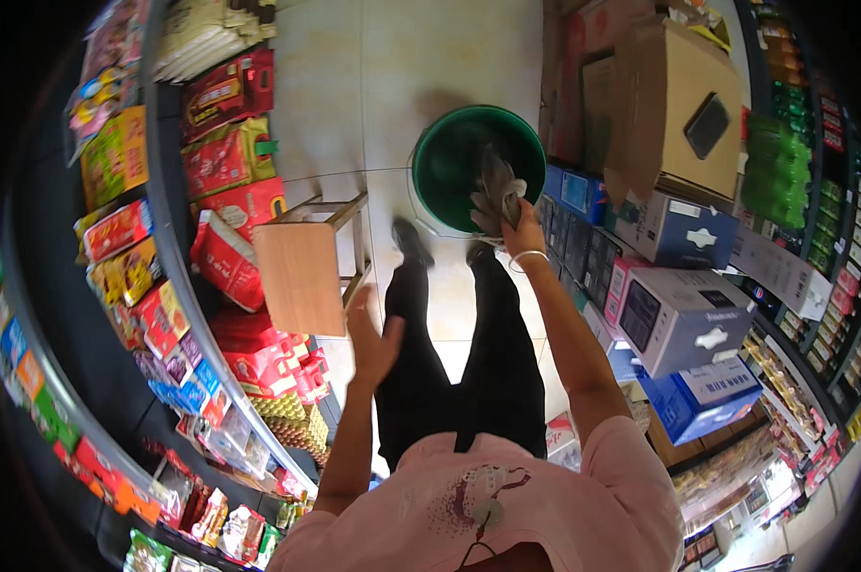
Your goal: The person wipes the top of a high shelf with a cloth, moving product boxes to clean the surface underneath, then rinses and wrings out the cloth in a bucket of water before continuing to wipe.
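A bunched grey cloth (499, 187) is gripped at its lower end by my right hand (524, 230). The cloth hangs over the right side of a green bucket (439, 154), partly inside its rim. Shadow hides the bucket's bottom, and I cannot tell if it holds water. A thin wire handle rests down against the bucket's near side. My left hand (374, 334) is empty with fingers apart, slightly blurred, close to the right edge of a wooden stool (299, 279). From this view I cannot tell whether that hand touches the stool.
Shelves of packaged snacks (119, 279) curve along the left, with red gift bags (226, 93) and egg trays (291, 422) below. Stacked boxes (687, 314) and an open cardboard carton (687, 107) line the right. Pale floor tiles (316, 79) run between them.
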{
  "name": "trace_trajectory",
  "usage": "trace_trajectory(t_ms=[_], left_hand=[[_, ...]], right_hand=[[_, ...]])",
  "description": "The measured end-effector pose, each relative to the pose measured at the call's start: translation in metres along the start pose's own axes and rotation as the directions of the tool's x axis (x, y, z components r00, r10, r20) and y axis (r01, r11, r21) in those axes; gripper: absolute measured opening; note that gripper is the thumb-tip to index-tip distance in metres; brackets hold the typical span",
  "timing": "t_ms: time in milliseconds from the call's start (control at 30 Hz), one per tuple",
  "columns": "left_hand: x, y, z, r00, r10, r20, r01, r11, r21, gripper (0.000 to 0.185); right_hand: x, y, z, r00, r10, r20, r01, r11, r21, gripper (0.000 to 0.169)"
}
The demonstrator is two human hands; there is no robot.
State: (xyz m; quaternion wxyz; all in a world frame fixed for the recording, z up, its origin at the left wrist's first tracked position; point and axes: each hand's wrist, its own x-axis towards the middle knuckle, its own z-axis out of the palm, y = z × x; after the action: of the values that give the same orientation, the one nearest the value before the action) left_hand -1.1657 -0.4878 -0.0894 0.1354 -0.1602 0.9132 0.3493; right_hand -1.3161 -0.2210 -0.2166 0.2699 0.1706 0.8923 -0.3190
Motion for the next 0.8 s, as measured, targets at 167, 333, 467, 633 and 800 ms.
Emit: trace_trajectory(t_ms=[167, 333, 467, 633, 800], left_hand=[[0.045, -0.008, 0.077, 0.948, 0.083, 0.308, -0.134, 0.98, 0.149, 0.063], [0.049, -0.094, 0.129, 0.89, -0.088, 0.447, -0.085, 0.932, 0.353, 0.065], [0.029, -0.15, 0.149, 0.849, -0.186, 0.495, 0.016, 0.945, 0.326, 0.064], [0.06, -0.156, 0.18, 0.845, -0.117, 0.521, -0.094, 0.928, 0.361, 0.055], [0.055, -0.162, 0.159, 0.868, -0.152, 0.473, -0.042, 0.926, 0.374, 0.044]], right_hand=[[0.086, 0.042, 0.064, 0.996, 0.09, 0.0, -0.088, 0.966, -0.243, 0.058], [0.164, 0.136, 0.172, 0.955, 0.082, 0.285, 0.016, 0.945, -0.326, 0.054], [0.212, 0.173, 0.256, 0.886, 0.088, 0.455, 0.089, 0.932, -0.352, 0.046], [0.308, 0.285, 0.318, 0.965, -0.094, 0.246, 0.205, 0.856, -0.475, 0.041], [0.329, 0.219, 0.332, 0.913, 0.234, 0.335, -0.095, 0.919, -0.383, 0.046]])
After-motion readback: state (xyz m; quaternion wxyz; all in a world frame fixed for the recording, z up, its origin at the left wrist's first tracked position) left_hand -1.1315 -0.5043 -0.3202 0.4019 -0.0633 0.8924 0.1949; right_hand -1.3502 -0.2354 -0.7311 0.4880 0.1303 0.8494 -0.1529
